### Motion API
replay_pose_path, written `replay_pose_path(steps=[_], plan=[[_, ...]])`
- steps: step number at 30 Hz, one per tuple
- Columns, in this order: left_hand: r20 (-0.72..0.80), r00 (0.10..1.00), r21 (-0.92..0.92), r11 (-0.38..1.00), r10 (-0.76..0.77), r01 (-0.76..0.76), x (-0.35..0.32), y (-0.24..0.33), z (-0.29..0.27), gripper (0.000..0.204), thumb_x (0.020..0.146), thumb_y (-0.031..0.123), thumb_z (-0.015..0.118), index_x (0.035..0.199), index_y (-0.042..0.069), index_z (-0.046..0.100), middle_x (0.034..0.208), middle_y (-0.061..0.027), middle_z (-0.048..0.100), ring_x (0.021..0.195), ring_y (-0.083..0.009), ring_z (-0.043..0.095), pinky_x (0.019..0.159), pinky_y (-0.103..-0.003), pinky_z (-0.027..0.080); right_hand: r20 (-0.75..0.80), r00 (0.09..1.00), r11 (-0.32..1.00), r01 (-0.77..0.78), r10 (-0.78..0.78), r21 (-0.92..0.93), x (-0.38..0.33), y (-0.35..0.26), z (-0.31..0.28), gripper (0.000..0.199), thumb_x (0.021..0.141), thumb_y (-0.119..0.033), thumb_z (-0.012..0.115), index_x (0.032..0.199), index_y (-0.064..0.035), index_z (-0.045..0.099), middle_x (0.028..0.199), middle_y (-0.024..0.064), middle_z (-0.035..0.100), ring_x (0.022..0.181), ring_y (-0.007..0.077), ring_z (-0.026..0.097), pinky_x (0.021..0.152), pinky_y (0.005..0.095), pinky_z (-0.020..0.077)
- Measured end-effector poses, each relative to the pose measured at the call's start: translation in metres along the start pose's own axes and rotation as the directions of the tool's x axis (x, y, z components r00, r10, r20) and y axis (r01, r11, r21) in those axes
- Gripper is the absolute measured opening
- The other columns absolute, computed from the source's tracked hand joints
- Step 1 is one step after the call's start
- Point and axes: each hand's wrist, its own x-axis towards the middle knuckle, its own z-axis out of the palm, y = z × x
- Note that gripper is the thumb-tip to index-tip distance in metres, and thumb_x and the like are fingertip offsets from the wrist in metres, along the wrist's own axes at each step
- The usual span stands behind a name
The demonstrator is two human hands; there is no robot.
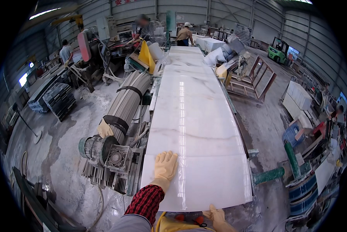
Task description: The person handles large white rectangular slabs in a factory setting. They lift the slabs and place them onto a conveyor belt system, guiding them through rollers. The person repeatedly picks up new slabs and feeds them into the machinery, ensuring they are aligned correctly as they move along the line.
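Note:
A long, polished white marble slab [204, 112] with faint grey and tan veins stretches away from me, bright light reflected along its middle. Thin lines cross it, perhaps joints between slabs; I cannot tell. My left hand [165, 168], in a cream rubber glove, lies flat on its near left part, fingers stretched forward. At the near edge, right of centre, my right hand [216, 218], gloved alike, has its fingers bent against the slab's edge; their undersides are hidden. A red-and-black checked sleeve [147, 201] covers my left forearm. Part of a yellow apron [177, 225] shows below.
Left of the slab stand a grey motor [94, 150] and a strapped bundle of strips [133, 91], with a loose glove [105, 128] on it. A green post [269, 176] juts out at right. Beyond are a rusty frame [258, 79], a green forklift [277, 51] and several people.

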Motion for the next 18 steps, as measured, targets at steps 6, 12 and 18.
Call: replay_pose_path(steps=[6, 12, 18], plan=[[-0.016, 1.000, 0.009, 1.000, -0.002, 0.003, -0.0007, 0.0023, -0.0028, 0.029, 0.098, 0.021, 0.068, 0.126, 0.011, 0.071, 0.126, -0.0107, 0.068, 0.122, -0.0352, 0.061, 0.109, -0.051, 0.044, -0.016, 1.000, 1.000, 0.015, -0.015, -0.010, -0.0022, 0.0021, 0.0000, 0.047, 0.106, -0.025, 0.076, 0.129, 0.0103, 0.055, 0.113, 0.0256, 0.075, 0.092, 0.0405, 0.080, 0.083, 0.0491, 0.0710], [-0.026, 1.000, 0.014, 1.000, 0.001, 0.000, -0.0020, 0.0033, -0.0028, 0.029, 0.098, 0.021, 0.068, 0.125, 0.010, 0.070, 0.125, -0.0104, 0.068, 0.121, -0.0356, 0.061, 0.108, -0.051, 0.045, 0.018, 1.000, 1.000, -0.013, 0.014, -0.027, 0.0000, 0.0043, -0.0062, 0.056, 0.105, -0.030, 0.077, 0.127, 0.0149, 0.052, 0.115, 0.0305, 0.073, 0.095, 0.0443, 0.079, 0.085, 0.0520, 0.0706], [-0.047, 0.999, -0.007, 1.000, 0.014, -0.014, -0.0023, 0.0045, -0.0072, 0.028, 0.097, 0.020, 0.068, 0.124, 0.009, 0.070, 0.121, -0.0106, 0.067, 0.116, -0.0362, 0.061, 0.105, -0.051, 0.045, 0.006, 0.999, 0.998, -0.046, 0.047, -0.048, -0.0034, 0.0028, -0.0054, 0.061, 0.105, -0.032, 0.078, 0.127, 0.0177, 0.050, 0.116, 0.0334, 0.072, 0.098, 0.0463, 0.079, 0.089, 0.0543, 0.0698]])
